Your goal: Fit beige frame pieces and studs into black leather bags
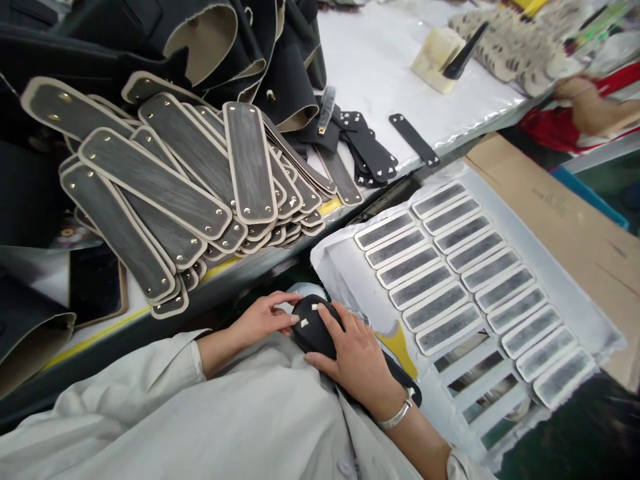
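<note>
A black leather-like strap (313, 333) with a broad rounded end and small white tabs lies across my lap. My right hand (357, 347), wearing a silver bracelet, grips it from above, with fingers curled over its face and the thumb along its near edge. At the rounded end, the thumb and fingertips of my left hand (267, 320) pinch the strap's edge. The strap's narrower end (411, 392) shows beyond my right wrist, bearing another white tab. My right forearm and hand hide its middle.
Dark grey pale-edged strips (155, 183) with metal studs are heaped on the table at left. Black straps (373, 150) lie beyond them. A sheet (345, 257) with rows of grey strips is at right. A tape roll (435, 57) stands behind; another person's hand (585, 107) is far right.
</note>
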A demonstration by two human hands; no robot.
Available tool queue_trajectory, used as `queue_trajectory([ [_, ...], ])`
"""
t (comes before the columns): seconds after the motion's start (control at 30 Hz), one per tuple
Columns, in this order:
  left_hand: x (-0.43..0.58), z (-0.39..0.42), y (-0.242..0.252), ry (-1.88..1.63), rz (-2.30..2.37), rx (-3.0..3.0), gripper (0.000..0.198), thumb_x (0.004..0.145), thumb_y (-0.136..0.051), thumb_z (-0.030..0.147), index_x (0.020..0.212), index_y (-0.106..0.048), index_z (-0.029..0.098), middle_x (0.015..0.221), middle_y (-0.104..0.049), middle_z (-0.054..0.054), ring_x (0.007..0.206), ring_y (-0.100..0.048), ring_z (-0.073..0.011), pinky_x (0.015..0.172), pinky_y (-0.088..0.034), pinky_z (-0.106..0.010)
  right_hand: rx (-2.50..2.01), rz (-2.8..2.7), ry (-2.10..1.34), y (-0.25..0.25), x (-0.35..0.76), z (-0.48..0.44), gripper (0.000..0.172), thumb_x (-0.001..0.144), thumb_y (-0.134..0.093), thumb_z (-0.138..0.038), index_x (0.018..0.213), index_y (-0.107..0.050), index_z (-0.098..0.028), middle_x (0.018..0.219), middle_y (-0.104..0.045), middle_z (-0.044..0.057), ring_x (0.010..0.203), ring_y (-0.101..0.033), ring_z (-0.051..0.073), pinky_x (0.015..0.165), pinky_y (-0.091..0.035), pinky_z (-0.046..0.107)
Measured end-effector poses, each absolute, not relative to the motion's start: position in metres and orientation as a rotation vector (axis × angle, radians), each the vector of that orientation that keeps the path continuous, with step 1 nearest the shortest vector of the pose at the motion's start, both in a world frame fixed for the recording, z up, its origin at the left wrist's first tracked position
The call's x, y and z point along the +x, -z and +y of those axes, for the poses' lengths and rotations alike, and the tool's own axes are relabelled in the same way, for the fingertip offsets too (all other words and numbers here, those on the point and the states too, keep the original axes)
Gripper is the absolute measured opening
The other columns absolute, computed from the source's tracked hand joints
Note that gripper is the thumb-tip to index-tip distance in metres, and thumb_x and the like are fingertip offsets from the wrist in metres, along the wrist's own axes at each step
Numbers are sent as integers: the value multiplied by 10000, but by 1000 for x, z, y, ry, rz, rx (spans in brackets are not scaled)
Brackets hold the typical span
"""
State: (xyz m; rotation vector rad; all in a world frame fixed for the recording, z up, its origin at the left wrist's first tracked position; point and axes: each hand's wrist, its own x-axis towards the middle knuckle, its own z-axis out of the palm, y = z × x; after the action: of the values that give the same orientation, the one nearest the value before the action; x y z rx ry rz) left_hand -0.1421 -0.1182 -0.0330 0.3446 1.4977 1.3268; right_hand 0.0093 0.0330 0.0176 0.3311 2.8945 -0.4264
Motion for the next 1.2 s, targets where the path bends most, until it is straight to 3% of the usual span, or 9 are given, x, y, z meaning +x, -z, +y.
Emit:
queue_trajectory([
  [0.13, -147, -113, 30, -1271, 1551, 397, 483, 705, -683, 395, 1130, -610, 179, 1191, -534, -107, 625, -587, -111, 520, -529, -253, 252, 2977, 342, -19, 17, 33, 558, 853, -544, -495, 1327, -482, -208, 1424, -398, 121, 1247, -402, 301, 1002, -382, 468],
  [0.27, -151, -103, 27, -1163, 1577, 472, 503, 743, -637, 397, 1171, -585, 138, 842, -637, -57, 560, -558, -126, 483, -497, -233, 202, 3017, 257, -24, 34, 38, 482, 876, -520, -470, 1273, -538, -198, 1398, -446, 105, 1271, -378, 301, 1030, -352, 492],
  [0.33, -152, -99, 27, -1131, 1626, 542, 482, 753, -624, 394, 1157, -597, 134, 786, -639, -46, 532, -545, -125, 465, -471, -223, 250, 3017, 222, -26, 49, 44, 483, 860, -548, -473, 1254, -556, -195, 1381, -465, 115, 1271, -382, 308, 1020, -364, 502],
  [0.53, -149, -105, 33, -1110, 1622, 632, 485, 784, -594, 427, 1204, -572, 186, 979, -637, -66, 599, -565, -128, 497, -462, -216, 457, 2971, 170, -34, 100, 54, 463, 830, -603, -454, 1235, -572, -230, 1342, -499, 106, 1270, -399, 308, 1020, -373, 495],
  [0.63, -142, -114, 39, -1172, 1448, 663, 711, 759, -646, 408, 1383, -362, 219, 1134, -582, -86, 725, -596, -141, 608, -502, -234, 557, 2942, 208, -35, 101, 50, 432, 858, -566, -435, 1228, -568, -213, 1315, -515, 115, 1220, -451, 304, 1014, -375, 493],
  [0.73, -131, -117, 42, -1231, 1410, 627, 862, 715, -705, 372, 1427, -236, 248, 1251, -509, -98, 834, -601, -155, 691, -513, -249, 617, 2923, 345, -32, 75, 41, 544, 870, -526, -472, 1299, -480, -140, 1305, -509, 148, 1157, -496, 290, 983, -406, 461],
  [0.93, -120, -112, 33, -1195, 1516, 589, 798, 731, -683, 350, 1394, -252, 249, 1027, -574, -53, 561, -541, -95, 515, -492, -241, 613, 2870, 589, -23, 13, 29, 583, 856, -528, -491, 1295, -433, -119, 1195, -574, 155, 1105, -538, 278, 922, -437, 408],
  [1.1, -124, -112, 25, -1101, 1564, 612, 776, 740, -659, 358, 1389, -260, 212, 893, -596, -26, 538, -546, -114, 530, -491, -258, 617, 2746, 670, -32, 37, 48, 558, 852, -543, -482, 1313, -435, -186, 1145, -610, 115, 1049, -581, 254, 893, -454, 393],
  [1.2, -136, -112, 22, -967, 1637, 762, 744, 757, -626, 404, 1384, -287, 192, 1000, -612, -67, 667, -606, -166, 642, -520, -310, 757, 2663, 762, -39, 82, 68, 518, 854, -544, -461, 1293, -480, -192, 1180, -602, 116, 1081, -566, 262, 946, -426, 430],
])
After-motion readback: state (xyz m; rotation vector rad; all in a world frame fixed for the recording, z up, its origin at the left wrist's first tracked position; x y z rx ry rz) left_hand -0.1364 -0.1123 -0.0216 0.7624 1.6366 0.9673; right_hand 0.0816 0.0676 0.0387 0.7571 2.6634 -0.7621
